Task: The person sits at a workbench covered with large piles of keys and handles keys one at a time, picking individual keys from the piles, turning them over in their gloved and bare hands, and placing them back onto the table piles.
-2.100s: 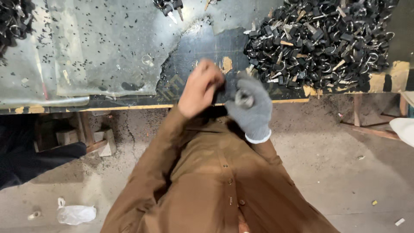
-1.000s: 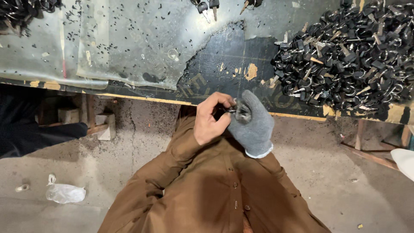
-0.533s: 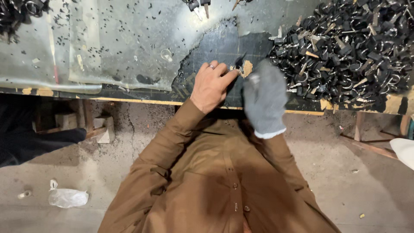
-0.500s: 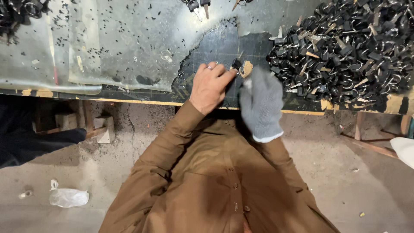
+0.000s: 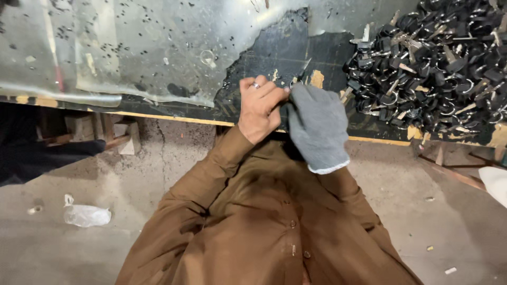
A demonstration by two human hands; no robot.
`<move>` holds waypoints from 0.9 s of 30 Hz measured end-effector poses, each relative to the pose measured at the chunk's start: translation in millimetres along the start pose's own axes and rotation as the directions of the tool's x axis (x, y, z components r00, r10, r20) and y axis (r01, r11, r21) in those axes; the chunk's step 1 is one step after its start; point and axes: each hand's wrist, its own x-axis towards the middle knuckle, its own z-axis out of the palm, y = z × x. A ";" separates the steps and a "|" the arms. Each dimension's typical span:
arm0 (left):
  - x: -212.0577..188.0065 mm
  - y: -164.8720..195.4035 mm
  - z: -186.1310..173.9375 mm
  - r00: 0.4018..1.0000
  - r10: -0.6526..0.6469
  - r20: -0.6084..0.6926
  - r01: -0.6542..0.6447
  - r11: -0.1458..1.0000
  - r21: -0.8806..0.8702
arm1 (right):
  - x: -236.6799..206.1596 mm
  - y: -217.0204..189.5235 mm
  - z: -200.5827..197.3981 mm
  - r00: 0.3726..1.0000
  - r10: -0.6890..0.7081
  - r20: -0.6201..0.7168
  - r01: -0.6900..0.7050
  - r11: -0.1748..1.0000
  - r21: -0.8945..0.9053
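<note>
Hands meet at the near edge of the workbench [image 5: 158,113], two of them, both the person's own. The left hand [image 5: 260,108] is bare, wears one ring [image 5: 255,85] on a finger, and is curled tight, fingertips pressed toward the other hand. The right hand [image 5: 316,126] wears one grey knitted glove and is closed against the left; between the two, one thin metal blade [image 5: 303,69] pokes up and away from the fingers, and a small ring-shaped piece shows just beside it. Both hands are clenched around this small part, though which hand actually pinches it cannot be told, since the fingers hide the contact. The part sits above the dark torn patch of the bench top, just beyond the front edge.

One large pile of black keys with rings [image 5: 438,68] lies to the right on the bench, near the gloved hand but apart from it; the pieces are too many and too tangled to count. One sheet of scuffed clear plastic [image 5: 132,47] covers the left of the bench. One crumpled plastic bag [image 5: 84,215] lies on the concrete floor at the left. Two brown sleeves lead up to the hands.
</note>
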 end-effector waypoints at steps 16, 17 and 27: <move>2.8 -1.5 -6.7 0.999 -0.025 0.040 0.028 0.996 -0.080 | 16.5 -3.5 3.4 0.998 -0.051 0.028 0.056 0.972 -0.229; 4.5 0.7 -8.4 1.000 -0.006 0.026 0.008 0.996 -0.090 | 16.9 -4.6 1.8 0.997 -0.072 0.021 0.075 0.980 -0.184; 31.1 10.9 -38.7 0.958 0.208 0.198 -0.213 0.977 0.003 | -28.8 -3.0 -27.4 0.999 -0.024 -0.044 0.034 0.970 0.240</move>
